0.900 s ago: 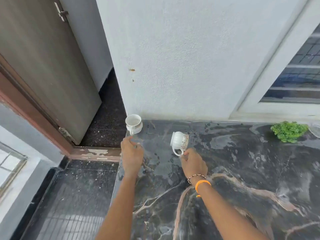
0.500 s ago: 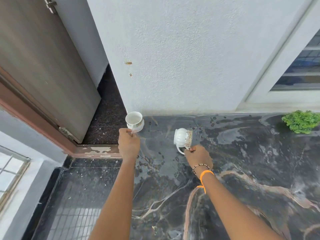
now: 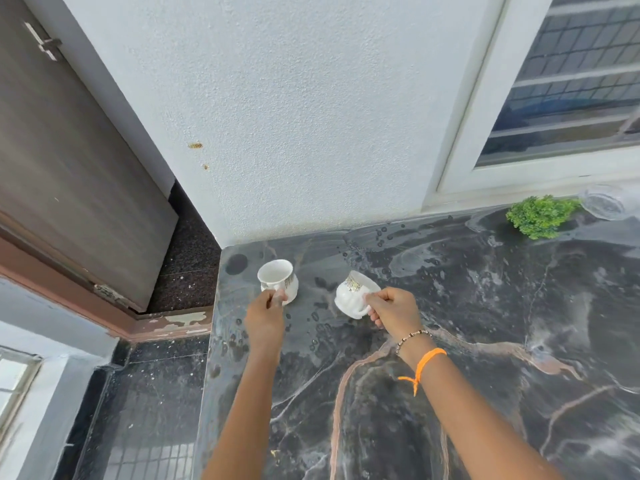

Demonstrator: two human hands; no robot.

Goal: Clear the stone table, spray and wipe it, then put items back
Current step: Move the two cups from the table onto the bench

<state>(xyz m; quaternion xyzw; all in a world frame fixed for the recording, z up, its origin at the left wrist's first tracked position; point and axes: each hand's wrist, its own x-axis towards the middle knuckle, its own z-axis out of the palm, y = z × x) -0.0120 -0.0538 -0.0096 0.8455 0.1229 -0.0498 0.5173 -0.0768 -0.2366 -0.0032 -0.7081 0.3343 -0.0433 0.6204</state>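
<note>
Dark veined stone table [image 3: 450,306], wet-streaked, carries a green plant [image 3: 540,216] near the wall.

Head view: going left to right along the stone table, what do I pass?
Left hand gripping the left cup → right cup, tilted, held by the right hand → green plant → clear glass dish, all on the stone table.

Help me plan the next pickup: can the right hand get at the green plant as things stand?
Probably not yet: the right hand holds a cup, though bare table lies between it and the plant.
</note>
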